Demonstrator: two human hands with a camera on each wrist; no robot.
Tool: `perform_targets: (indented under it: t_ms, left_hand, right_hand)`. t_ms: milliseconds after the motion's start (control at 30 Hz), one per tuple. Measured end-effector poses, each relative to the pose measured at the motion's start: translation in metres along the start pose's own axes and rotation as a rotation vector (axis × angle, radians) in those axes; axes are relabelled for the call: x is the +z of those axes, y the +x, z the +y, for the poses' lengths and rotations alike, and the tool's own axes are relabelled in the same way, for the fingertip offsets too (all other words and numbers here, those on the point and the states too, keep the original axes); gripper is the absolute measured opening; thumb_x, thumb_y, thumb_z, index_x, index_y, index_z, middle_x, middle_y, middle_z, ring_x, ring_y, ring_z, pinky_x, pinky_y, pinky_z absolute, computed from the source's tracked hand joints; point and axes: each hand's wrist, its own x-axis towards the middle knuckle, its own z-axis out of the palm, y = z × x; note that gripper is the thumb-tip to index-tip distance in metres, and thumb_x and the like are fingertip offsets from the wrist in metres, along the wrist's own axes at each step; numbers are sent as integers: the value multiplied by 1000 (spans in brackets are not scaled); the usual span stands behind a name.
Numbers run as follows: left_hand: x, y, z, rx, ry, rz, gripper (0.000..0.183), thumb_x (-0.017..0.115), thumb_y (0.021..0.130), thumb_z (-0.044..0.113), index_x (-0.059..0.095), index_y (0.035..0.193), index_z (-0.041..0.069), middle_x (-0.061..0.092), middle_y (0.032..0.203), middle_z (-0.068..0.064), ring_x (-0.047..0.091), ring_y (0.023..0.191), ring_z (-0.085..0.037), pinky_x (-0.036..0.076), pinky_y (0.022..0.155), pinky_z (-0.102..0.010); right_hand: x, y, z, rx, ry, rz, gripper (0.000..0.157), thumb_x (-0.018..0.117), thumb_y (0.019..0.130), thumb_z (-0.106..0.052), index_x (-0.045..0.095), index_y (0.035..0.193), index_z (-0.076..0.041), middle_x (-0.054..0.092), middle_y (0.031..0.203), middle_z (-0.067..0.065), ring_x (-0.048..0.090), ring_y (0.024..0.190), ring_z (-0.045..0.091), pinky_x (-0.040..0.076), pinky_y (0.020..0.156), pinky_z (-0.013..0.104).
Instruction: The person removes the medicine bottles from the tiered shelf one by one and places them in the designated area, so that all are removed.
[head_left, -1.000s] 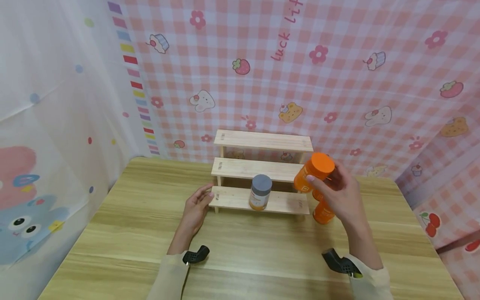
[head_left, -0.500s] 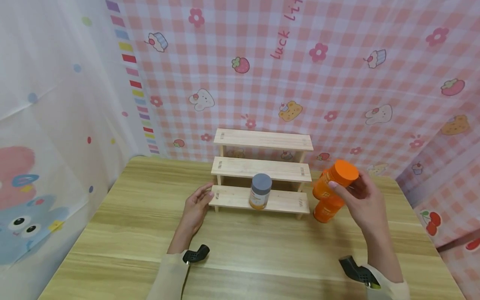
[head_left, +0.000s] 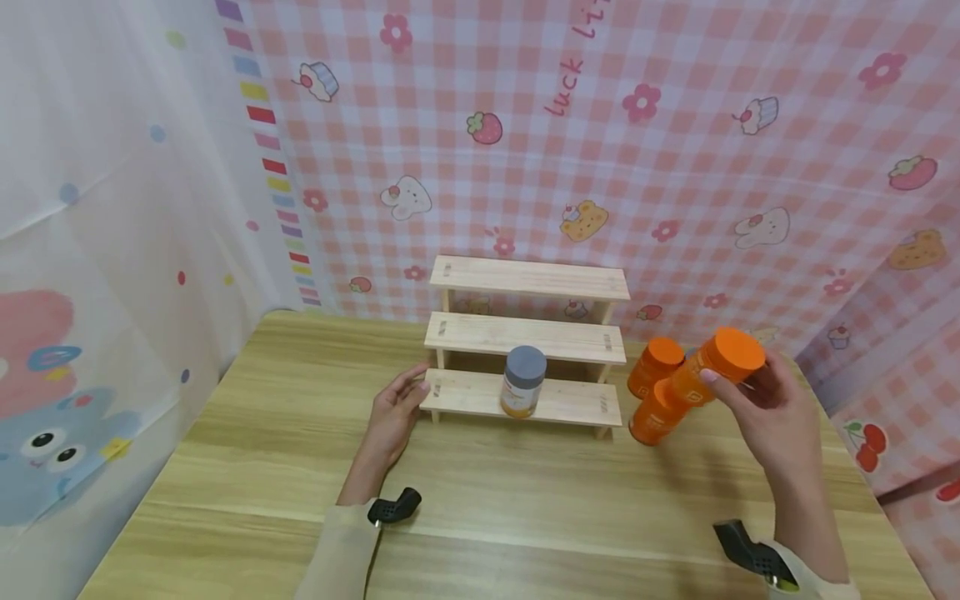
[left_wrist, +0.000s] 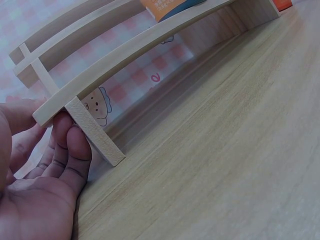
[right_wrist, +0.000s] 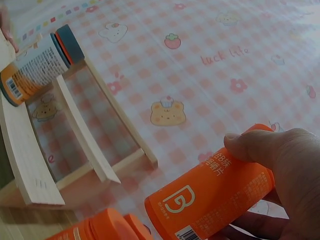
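A three-tier wooden shelf [head_left: 525, 335] stands on the table. My left hand [head_left: 395, 408] grips the left end of its lowest plank; in the left wrist view the fingers [left_wrist: 75, 142] curl under the plank's end. On that lowest plank a grey-capped jar [head_left: 523, 383] stands upright. Right of the shelf, my right hand [head_left: 780, 417] holds an orange bottle [right_wrist: 212, 192] with an orange lid, tilted, thumb along its side. It overlaps a front orange bottle [head_left: 654, 417] in the head view. Another orange bottle [head_left: 660, 360] stands farther back.
The wood-grain table [head_left: 480, 517] reaches back to a pink checked cloth [head_left: 525, 167] hanging behind the shelf. A white patterned curtain [head_left: 135, 233] hangs at the left. A small blue patch shows behind the orange bottles.
My right hand has moved right, away from the shelf, carrying the orange bottle. The rear orange bottle now shows more fully. My left hand, the shelf and the grey-capped jar stay in place.
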Motion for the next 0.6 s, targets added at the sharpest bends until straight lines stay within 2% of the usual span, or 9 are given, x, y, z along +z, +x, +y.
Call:
perform_targets:
  t_ms: [100, 267, 600]
  left_hand:
    - [1, 0, 0, -1, -8, 1, 46, 59, 103, 4, 49, 147, -2, 64, 107, 3, 63, 96, -8, 54, 79, -19]
    - [1, 1, -1, 1, -7, -4, 47, 59, 103, 4, 49, 148, -2, 63, 107, 2, 62, 95, -8, 53, 77, -19]
    - [-2, 1, -2, 0, 9, -4, 46, 59, 103, 5, 49, 148, -2, 64, 107, 4, 63, 96, -7, 54, 79, -18]
  right_hand:
    - [-5, 0, 7, -10, -14, 17, 62, 77, 94, -26, 51, 151, -26, 58, 127, -21, 56, 109, -9, 46, 86, 1]
    - [-14, -1, 17, 24, -43, 29, 65, 77, 94, -28, 49, 152, -30, 59, 130, -20, 54, 108, -10, 46, 85, 0]
    - [-20, -4, 41, 18, -35, -10, 59, 76, 94, -26, 53, 149, -24, 59, 119, -29, 57, 103, -14, 47, 81, 1]
